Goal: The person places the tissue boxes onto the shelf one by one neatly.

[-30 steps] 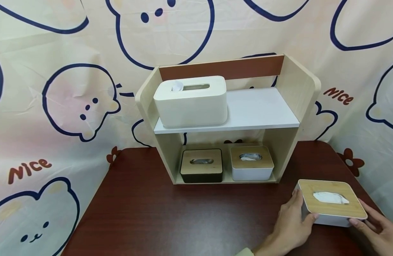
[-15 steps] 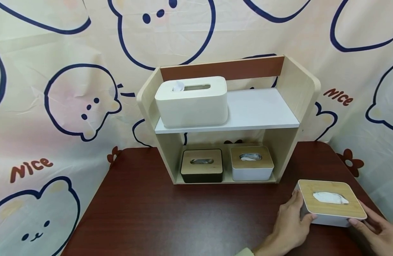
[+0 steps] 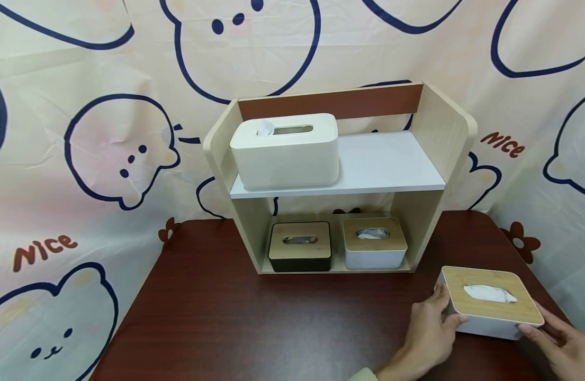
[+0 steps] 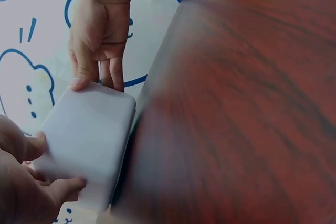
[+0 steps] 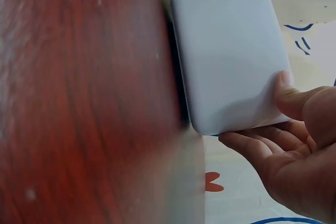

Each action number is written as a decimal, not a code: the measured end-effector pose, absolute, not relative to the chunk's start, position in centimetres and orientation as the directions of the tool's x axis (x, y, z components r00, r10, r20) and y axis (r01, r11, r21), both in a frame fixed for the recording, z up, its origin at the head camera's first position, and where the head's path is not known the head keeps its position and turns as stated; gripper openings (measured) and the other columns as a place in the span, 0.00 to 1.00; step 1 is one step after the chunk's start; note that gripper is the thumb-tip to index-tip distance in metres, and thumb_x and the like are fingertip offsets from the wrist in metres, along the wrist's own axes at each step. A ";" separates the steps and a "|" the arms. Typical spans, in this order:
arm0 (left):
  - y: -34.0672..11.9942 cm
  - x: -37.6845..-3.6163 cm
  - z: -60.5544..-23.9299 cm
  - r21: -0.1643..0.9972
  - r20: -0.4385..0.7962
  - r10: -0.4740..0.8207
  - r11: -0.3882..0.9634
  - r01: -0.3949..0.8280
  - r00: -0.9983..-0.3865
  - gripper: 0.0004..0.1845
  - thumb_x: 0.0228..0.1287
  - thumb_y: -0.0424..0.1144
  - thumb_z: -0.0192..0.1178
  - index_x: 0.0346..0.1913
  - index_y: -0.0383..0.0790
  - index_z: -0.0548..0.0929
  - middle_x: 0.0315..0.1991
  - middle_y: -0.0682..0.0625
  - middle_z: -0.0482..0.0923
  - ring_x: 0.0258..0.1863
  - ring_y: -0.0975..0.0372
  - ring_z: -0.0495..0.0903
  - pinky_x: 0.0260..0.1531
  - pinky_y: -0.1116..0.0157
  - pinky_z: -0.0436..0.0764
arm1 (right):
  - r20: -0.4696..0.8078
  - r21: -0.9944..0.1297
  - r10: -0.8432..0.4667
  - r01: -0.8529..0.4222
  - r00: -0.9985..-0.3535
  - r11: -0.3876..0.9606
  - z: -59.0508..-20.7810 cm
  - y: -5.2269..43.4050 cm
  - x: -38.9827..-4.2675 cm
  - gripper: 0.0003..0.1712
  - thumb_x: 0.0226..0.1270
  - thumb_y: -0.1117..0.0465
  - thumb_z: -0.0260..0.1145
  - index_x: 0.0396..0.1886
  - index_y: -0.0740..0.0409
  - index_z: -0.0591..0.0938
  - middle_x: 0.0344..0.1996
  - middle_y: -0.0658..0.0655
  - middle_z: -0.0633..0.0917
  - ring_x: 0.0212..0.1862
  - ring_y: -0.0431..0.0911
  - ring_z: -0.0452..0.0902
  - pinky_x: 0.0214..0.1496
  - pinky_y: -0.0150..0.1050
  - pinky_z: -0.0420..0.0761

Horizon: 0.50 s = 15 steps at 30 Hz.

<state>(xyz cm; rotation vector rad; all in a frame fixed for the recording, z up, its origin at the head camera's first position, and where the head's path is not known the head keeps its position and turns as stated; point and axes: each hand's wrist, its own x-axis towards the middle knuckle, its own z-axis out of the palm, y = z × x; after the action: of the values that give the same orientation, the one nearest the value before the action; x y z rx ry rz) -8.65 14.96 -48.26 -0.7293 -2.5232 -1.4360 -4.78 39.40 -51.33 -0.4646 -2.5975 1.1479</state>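
Note:
At the right of the head view both hands hold a tissue box with a white body and a bamboo lid. A white tissue shows in its oval slot. My left hand grips the left end, thumb along the near side. The right hand holds the right end, with its thumb at the near corner. In the left wrist view the box's plain white side lies between the two hands. From the right wrist, the right thumb presses the near side and the fingers lie against the end.
A two-level shelf stands at the back of the dark wooden table. Its upper board carries a cream tissue box. Below sit a black tissue box and a white tissue box, both wood-lidded. A patterned cloth hangs behind.
The box has shifted slightly left in the head view, both hands still on it. The left hand has moved slightly left with it. The shelf and its boxes stay put.

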 end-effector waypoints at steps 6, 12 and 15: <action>14.3 -8.5 -47.3 0.793 0.354 0.316 0.397 0.461 -0.880 0.33 0.70 0.46 0.71 0.72 0.32 0.78 0.68 0.35 0.78 0.69 0.58 0.81 0.63 0.76 0.79 | 0.142 -0.749 0.377 0.150 -0.915 0.645 -50.1 38.6 -4.6 0.35 0.81 0.68 0.63 0.77 0.83 0.61 0.66 0.92 0.67 0.36 0.02 0.56 0.29 0.10 0.73; 12.9 -8.6 -45.5 0.820 0.293 0.289 0.414 0.395 -0.911 0.32 0.70 0.49 0.71 0.73 0.39 0.80 0.69 0.43 0.80 0.67 0.64 0.80 0.60 0.75 0.82 | 0.200 -0.730 0.340 0.092 -0.919 0.677 -48.1 37.2 -4.4 0.33 0.79 0.71 0.65 0.74 0.85 0.65 0.63 0.92 0.70 0.36 0.03 0.59 0.28 0.10 0.73; 12.2 -8.6 -44.6 0.833 0.259 0.269 0.424 0.355 -0.928 0.32 0.69 0.50 0.72 0.73 0.43 0.80 0.69 0.48 0.81 0.65 0.69 0.80 0.56 0.77 0.83 | 0.182 -0.691 0.328 0.117 -0.927 0.713 -47.1 36.6 -4.4 0.34 0.79 0.67 0.67 0.75 0.82 0.67 0.62 0.90 0.72 0.35 0.06 0.63 0.26 0.12 0.73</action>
<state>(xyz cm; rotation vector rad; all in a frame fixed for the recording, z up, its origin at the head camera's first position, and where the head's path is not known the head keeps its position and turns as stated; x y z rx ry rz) -8.61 12.15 -44.58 -0.5669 -2.5778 -1.5405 -4.39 36.62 -47.10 -0.3501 -2.6292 1.0324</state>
